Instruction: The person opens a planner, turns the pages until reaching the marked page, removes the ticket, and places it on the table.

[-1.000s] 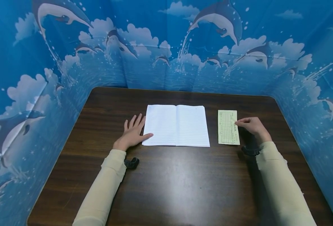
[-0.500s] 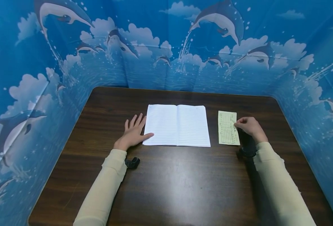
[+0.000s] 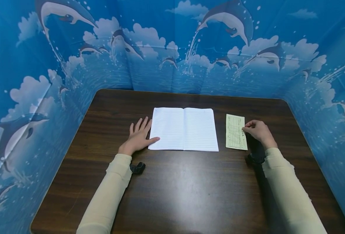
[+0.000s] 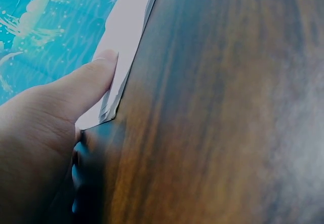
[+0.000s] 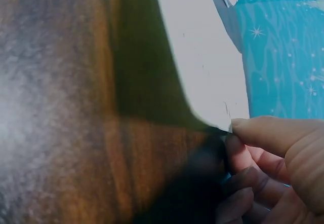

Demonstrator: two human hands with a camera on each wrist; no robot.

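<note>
An opened notebook (image 3: pixel 169 129) with lined white pages lies on the table. My left hand (image 3: pixel 137 138) is spread flat at its left side, the thumb resting on the lower left page and the other fingers on the wood. In the left wrist view the thumb (image 4: pixel 93 77) presses near the notebook's corner. To the right, a pale yellow-green printed slip of paper (image 3: pixel 236 132) is pinched at its right edge between the thumb and index finger of my right hand (image 3: pixel 259 132). The right wrist view shows the slip (image 5: pixel 205 57) bowed, with its pinched edge raised off the table.
The dark wood-grain table (image 3: pixel 184 188) has rounded far corners. A blue curtain (image 3: pixel 152 78) printed with dolphins and clouds hangs around its back and sides. Black bands (image 3: pixel 137 168) are on both wrists.
My right hand has shifted slightly left, and the slip's right edge has moved with it and looks more lifted. My left hand and the notebook hold still.
</note>
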